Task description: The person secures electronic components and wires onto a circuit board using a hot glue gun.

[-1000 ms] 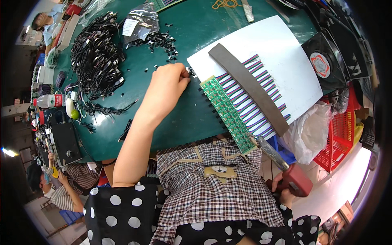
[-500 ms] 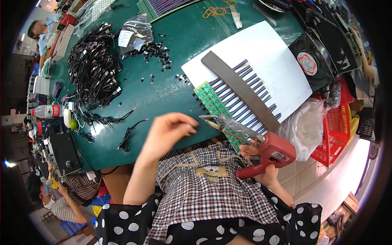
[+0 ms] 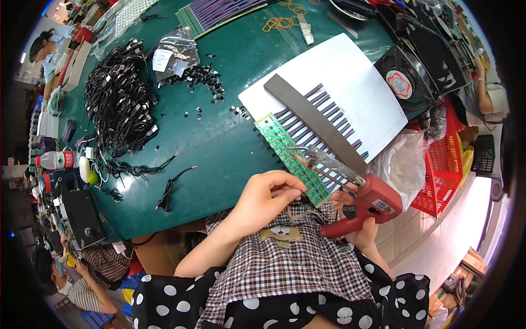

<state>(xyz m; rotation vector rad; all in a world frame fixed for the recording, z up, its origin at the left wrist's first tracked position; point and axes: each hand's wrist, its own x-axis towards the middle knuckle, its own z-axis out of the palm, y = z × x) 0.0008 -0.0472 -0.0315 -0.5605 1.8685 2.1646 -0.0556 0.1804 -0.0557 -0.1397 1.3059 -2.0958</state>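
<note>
A red soldering gun (image 3: 378, 200) is in my right hand (image 3: 361, 233), whose fingers wrap round its handle. Its long tip points up and left, over the green circuit board (image 3: 274, 134); I cannot tell whether they touch. My left hand (image 3: 266, 200) is beside the board's near end, thumb and fingers pinched together; whatever they hold is hidden. Small black parts line the board's left edge. Rows of multicoloured wires (image 3: 329, 107) run from the board to the right, under a dark grey bar (image 3: 315, 118) on a white sheet (image 3: 350, 66).
Left lie a heap of black cables (image 3: 120, 96), loose black components (image 3: 205, 79) and a clear bag (image 3: 178, 52). A black fan (image 3: 408, 79) stands right, above a plastic bag (image 3: 397, 167) and a red basket (image 3: 435, 178). A bottle (image 3: 55, 160) and black box (image 3: 82, 211) edge the left side.
My left hand has moved right and nearer me, to the board's near end. The soldering gun's tip has shifted right and now lies over the board. The whole view has shifted slightly.
</note>
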